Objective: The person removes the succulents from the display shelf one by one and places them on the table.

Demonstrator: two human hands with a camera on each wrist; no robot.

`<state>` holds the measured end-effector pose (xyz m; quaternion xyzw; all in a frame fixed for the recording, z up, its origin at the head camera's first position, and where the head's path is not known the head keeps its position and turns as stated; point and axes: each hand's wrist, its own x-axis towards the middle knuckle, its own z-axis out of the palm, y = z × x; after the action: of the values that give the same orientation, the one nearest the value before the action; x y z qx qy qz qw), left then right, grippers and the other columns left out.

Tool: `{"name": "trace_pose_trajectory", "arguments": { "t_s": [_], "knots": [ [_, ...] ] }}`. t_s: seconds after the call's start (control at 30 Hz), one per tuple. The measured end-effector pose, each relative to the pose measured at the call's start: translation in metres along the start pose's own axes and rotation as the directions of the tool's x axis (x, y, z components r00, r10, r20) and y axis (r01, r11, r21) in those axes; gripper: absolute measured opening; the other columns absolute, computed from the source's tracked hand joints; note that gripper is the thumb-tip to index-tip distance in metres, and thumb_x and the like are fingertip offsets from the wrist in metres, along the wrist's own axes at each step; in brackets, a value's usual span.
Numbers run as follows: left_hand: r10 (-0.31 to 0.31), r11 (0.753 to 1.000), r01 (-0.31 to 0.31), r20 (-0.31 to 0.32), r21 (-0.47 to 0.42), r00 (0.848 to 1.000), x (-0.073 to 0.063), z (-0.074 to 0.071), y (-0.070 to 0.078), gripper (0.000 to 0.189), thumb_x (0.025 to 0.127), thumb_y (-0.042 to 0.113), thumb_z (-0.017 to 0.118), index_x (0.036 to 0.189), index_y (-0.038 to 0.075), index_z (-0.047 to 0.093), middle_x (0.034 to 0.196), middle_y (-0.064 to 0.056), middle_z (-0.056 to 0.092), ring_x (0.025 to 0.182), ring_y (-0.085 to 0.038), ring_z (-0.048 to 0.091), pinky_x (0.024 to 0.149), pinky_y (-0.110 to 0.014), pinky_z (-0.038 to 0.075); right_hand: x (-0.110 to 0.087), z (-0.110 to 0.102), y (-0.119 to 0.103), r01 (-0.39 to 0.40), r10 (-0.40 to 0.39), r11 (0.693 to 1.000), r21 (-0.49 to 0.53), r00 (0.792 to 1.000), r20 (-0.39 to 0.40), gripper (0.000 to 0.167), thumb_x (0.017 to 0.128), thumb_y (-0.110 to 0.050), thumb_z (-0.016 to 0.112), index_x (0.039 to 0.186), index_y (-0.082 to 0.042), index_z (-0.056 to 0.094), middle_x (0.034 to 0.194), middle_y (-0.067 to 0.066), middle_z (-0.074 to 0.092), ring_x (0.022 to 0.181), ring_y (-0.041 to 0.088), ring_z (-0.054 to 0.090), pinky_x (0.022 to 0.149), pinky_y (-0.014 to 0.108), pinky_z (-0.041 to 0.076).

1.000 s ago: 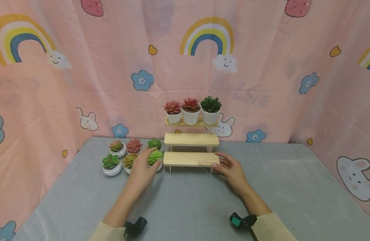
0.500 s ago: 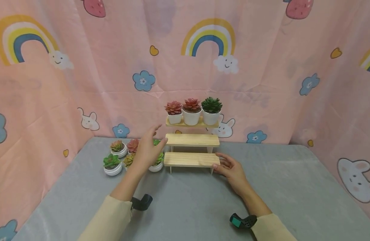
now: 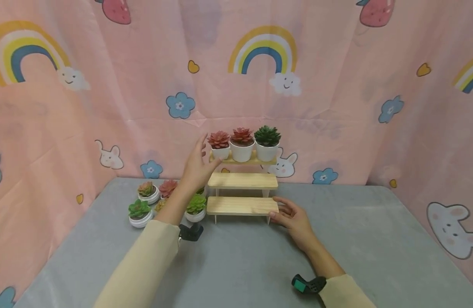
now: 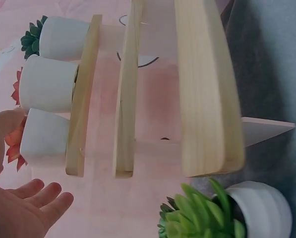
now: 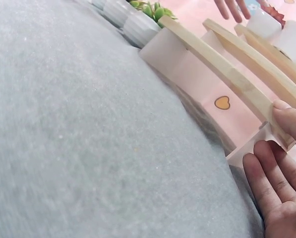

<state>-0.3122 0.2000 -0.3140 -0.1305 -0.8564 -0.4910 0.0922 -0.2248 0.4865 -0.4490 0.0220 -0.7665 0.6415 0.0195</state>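
- Left hand point(image 3: 195, 171) is hovering at the upper left end of the wooden stand point(image 3: 242, 182), thumb and fingers spread apart beside the square white pot point(image 3: 220, 154); whether the thumb is touching its red plant, I cannot tell
- Right hand point(image 3: 295, 220) is gripping the right end of the wooden stand's lowest board, thumb against the edge, other fingers curling in by the end support
- On the wooden stand's top board, three potted plants are standing in a row: the square white pot at the left, a round pot with a red plant point(image 3: 242, 152) in the middle, a dark green plant point(image 3: 267, 139) at the right
- Just left of the wooden stand, a bright green plant point(image 3: 195, 205) is sitting on the surface point(image 3: 251, 261)
- Farther left of the wooden stand, a green plant point(image 3: 139, 209), an orange-tinged plant point(image 3: 145, 189) and a pinkish plant point(image 3: 168, 188) are standing, with a yellowish plant point(image 3: 160, 205) partly hiding behind the left forearm
- Behind the wooden stand, a pink printed cloth point(image 3: 336, 85) is hanging
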Motion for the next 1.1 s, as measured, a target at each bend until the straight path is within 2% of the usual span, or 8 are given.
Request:
{"name": "trace_pose_trajectory", "arguments": {
  "t_s": [0.2, 0.3, 0.43, 0.53, 0.57, 0.73, 0.97, 1.1],
  "knots": [
    [-0.004, 1.000, 0.003, 0.030, 0.026, 1.000, 0.010, 0.005, 0.005, 0.091, 0.095, 0.034, 0.070, 0.164, 0.025, 0.011, 0.168, -0.015, 0.024, 0.148, -0.043, 0.037, 0.118, -0.061, 0.035, 0.000, 0.002, 0.000, -0.007, 0.008, 1.000, 0.011, 1.000, -0.005, 0.060, 0.092, -0.016, 0.075, 0.146, -0.005, 0.050, 0.135, 0.029, 0.061, 0.098, 0.001, 0.070, 0.084, 0.023, 0.060],
    [0.002, 1.000, -0.003, 0.035, 0.017, 0.999, 0.013, 0.009, 0.006, 0.091, 0.095, 0.036, 0.070, 0.164, 0.026, 0.012, 0.154, -0.022, 0.042, 0.130, -0.044, 0.052, 0.108, -0.060, 0.045, 0.000, 0.002, 0.000, -0.008, 0.008, 1.000, 0.012, 1.000, -0.006, 0.060, 0.093, -0.015, 0.074, 0.146, -0.004, 0.050, 0.135, 0.029, 0.061, 0.098, 0.001, 0.070, 0.084, 0.024, 0.060],
    [0.035, 0.999, -0.034, -0.006, 0.017, 0.999, 0.016, 0.017, 0.003, 0.081, 0.096, 0.031, 0.070, 0.162, 0.023, 0.023, 0.146, -0.020, 0.052, 0.123, -0.039, 0.057, 0.105, -0.056, 0.047, 0.000, 0.002, 0.000, -0.008, 0.008, 1.000, 0.014, 1.000, -0.006, 0.059, 0.092, -0.015, 0.074, 0.145, -0.004, 0.050, 0.135, 0.029, 0.061, 0.098, 0.001, 0.071, 0.084, 0.024, 0.061],
    [0.050, 0.999, -0.049, -0.047, 0.023, 0.998, 0.018, 0.021, 0.001, 0.074, 0.097, 0.028, 0.070, 0.160, 0.022, 0.032, 0.157, -0.013, 0.046, 0.141, -0.034, 0.048, 0.114, -0.054, 0.042, -0.001, 0.001, -0.001, -0.013, 0.013, 1.000, 0.019, 1.000, -0.004, 0.060, 0.092, -0.015, 0.075, 0.145, -0.004, 0.050, 0.135, 0.029, 0.061, 0.098, 0.002, 0.071, 0.083, 0.024, 0.061],
    [0.053, 0.998, -0.052, -0.055, 0.024, 0.997, 0.019, 0.023, 0.000, 0.072, 0.097, 0.027, 0.069, 0.159, 0.021, 0.033, 0.157, -0.013, 0.046, 0.141, -0.034, 0.047, 0.114, -0.054, 0.042, -0.001, 0.001, 0.000, -0.014, 0.014, 1.000, 0.023, 1.000, -0.004, 0.060, 0.092, -0.015, 0.075, 0.145, -0.004, 0.050, 0.135, 0.029, 0.061, 0.098, 0.002, 0.071, 0.083, 0.024, 0.061],
    [0.060, 0.997, -0.055, -0.104, 0.051, 0.993, 0.021, 0.028, -0.003, 0.067, 0.096, 0.023, 0.070, 0.156, 0.023, 0.040, 0.148, -0.018, 0.052, 0.132, -0.038, 0.053, 0.108, -0.057, 0.046, -0.001, 0.001, -0.001, -0.015, 0.015, 1.000, 0.016, 1.000, -0.009, 0.060, 0.092, -0.015, 0.074, 0.146, -0.005, 0.050, 0.136, 0.029, 0.060, 0.098, 0.001, 0.070, 0.083, 0.023, 0.060],
    [0.071, 0.994, -0.057, -0.158, 0.095, 0.985, 0.023, 0.033, -0.009, 0.064, 0.095, 0.022, 0.071, 0.153, 0.027, 0.044, 0.134, -0.020, 0.056, 0.110, -0.034, 0.057, 0.097, -0.054, 0.050, 0.000, 0.001, 0.000, -0.012, 0.012, 1.000, 0.002, 1.000, -0.007, 0.060, 0.093, -0.016, 0.074, 0.146, -0.005, 0.050, 0.136, 0.028, 0.060, 0.100, 0.001, 0.070, 0.083, 0.022, 0.060],
    [0.070, 0.995, -0.057, -0.155, 0.087, 0.986, 0.023, 0.032, -0.008, 0.063, 0.095, 0.021, 0.071, 0.152, 0.026, 0.045, 0.136, -0.020, 0.055, 0.113, -0.036, 0.057, 0.100, -0.054, 0.049, 0.000, 0.001, 0.000, -0.010, 0.010, 1.000, 0.003, 1.000, -0.007, 0.060, 0.093, -0.018, 0.074, 0.146, -0.005, 0.049, 0.136, 0.029, 0.061, 0.100, 0.002, 0.070, 0.085, 0.023, 0.060]
  ]
}}
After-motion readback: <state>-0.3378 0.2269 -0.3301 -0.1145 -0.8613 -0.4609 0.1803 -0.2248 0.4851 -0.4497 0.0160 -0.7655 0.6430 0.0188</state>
